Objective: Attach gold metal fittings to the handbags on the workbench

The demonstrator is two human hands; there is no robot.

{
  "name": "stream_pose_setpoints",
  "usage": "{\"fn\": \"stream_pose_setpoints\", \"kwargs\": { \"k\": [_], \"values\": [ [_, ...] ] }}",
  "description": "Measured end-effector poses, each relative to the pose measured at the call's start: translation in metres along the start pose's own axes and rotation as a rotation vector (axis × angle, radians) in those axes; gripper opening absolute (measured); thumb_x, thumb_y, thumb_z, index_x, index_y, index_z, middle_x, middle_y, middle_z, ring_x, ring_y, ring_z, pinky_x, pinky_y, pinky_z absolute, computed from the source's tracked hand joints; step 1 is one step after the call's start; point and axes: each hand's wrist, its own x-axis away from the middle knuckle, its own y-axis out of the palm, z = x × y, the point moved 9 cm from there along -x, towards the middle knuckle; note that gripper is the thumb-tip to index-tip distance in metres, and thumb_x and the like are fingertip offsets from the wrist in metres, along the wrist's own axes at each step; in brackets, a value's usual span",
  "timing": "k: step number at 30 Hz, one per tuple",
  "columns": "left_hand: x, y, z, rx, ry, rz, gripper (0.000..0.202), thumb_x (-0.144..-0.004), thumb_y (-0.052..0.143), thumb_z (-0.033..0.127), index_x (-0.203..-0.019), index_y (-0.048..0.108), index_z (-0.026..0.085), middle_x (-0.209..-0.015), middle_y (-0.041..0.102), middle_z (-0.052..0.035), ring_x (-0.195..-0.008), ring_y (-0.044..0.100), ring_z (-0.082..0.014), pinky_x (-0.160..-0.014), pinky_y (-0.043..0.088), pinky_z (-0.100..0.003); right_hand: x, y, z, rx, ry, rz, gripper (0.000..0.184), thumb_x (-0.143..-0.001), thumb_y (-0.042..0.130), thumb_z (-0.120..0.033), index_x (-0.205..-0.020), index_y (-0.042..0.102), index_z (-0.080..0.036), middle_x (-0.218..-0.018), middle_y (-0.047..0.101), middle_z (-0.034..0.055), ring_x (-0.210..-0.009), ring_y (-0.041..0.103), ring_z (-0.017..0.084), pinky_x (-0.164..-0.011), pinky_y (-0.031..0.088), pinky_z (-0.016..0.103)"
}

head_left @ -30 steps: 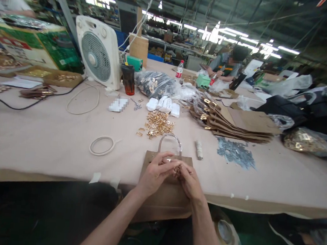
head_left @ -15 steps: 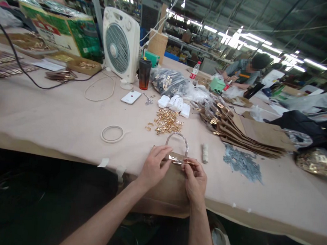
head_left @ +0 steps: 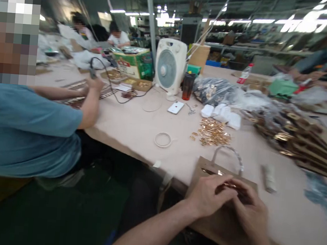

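In front of me at the table edge lies a brown bag panel (head_left: 197, 178) with a slot near its top. A curved handle (head_left: 229, 148), seemingly wrapped in clear film, arches from it. My left hand (head_left: 210, 196) rests over the panel, its fingers closed and meeting those of my right hand (head_left: 251, 210). Between the fingertips a small gold metal fitting (head_left: 229, 185) glints, partly covered. Both hands are closed on it, though the exact grip is blurred. Beyond the handle lies a pile of gold metal fittings (head_left: 212, 132).
A ring of white tape (head_left: 162, 139), a phone (head_left: 176, 107), a dark tumbler (head_left: 188, 86) and a fan (head_left: 170, 66) stand or lie farther back. Stacked brown panels (head_left: 306, 145) and grey-blue scraps (head_left: 320, 193) are at right. A co-worker in a blue shirt (head_left: 30, 127) works at left.
My view has swung left, bringing the co-worker into sight. My hands have come together over the gold fitting; earlier they were apart at either side of the slot.
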Motion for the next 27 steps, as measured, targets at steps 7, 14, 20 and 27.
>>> {"fn": "stream_pose_setpoints", "kwargs": {
  "k": [7, 14, 20, 27],
  "values": [
    [0.001, -0.009, -0.034, 0.084, -0.184, 0.131, 0.034, -0.095, 0.065, 0.037, -0.124, 0.077, 0.026, -0.121, 0.079, -0.0047, -0.109, 0.074, -0.0234, -0.099, 0.058, -0.035, 0.0, 0.022, -0.004, 0.097, -0.077, -0.195, 0.062, -0.071, 0.081, -0.067, -0.116, 0.075, -0.025, -0.108, 0.08, 0.0107, -0.09, 0.079, 0.032, -0.077, 0.067, 0.04],
    [-0.003, -0.01, -0.038, 0.118, -0.206, 0.14, 0.028, -0.098, 0.058, 0.037, -0.095, 0.081, 0.021, -0.087, 0.08, -0.004, -0.081, 0.072, -0.0203, -0.08, 0.055, -0.03, -0.025, 0.008, -0.078, 0.073, -0.142, 0.121, 0.038, -0.091, 0.068, -0.054, -0.115, 0.074, -0.024, -0.104, 0.077, 0.0069, -0.088, 0.075, 0.024, -0.078, 0.062, 0.032],
    [-0.002, -0.012, -0.043, 0.358, -0.226, 0.238, 0.039, -0.101, 0.052, 0.052, -0.093, 0.069, 0.017, -0.078, 0.069, -0.0046, -0.07, 0.064, -0.0187, -0.066, 0.051, -0.029, -0.083, 0.139, -0.161, 0.081, -0.471, -0.513, 0.027, -0.096, 0.066, -0.033, -0.121, 0.073, -0.026, -0.119, 0.074, 0.0073, -0.103, 0.072, 0.021, -0.09, 0.06, 0.036],
    [0.024, -0.024, -0.068, 0.505, -0.312, 0.508, 0.048, -0.1, 0.046, 0.067, -0.094, 0.061, 0.022, -0.087, 0.062, -0.0043, -0.079, 0.058, -0.018, -0.072, 0.049, -0.027, -0.131, 0.24, -0.125, 0.245, -0.458, -0.711, 0.037, -0.086, 0.076, -0.025, -0.123, 0.074, -0.022, -0.116, 0.076, 0.0094, -0.096, 0.072, 0.022, -0.09, 0.056, 0.036]
  ]
}}
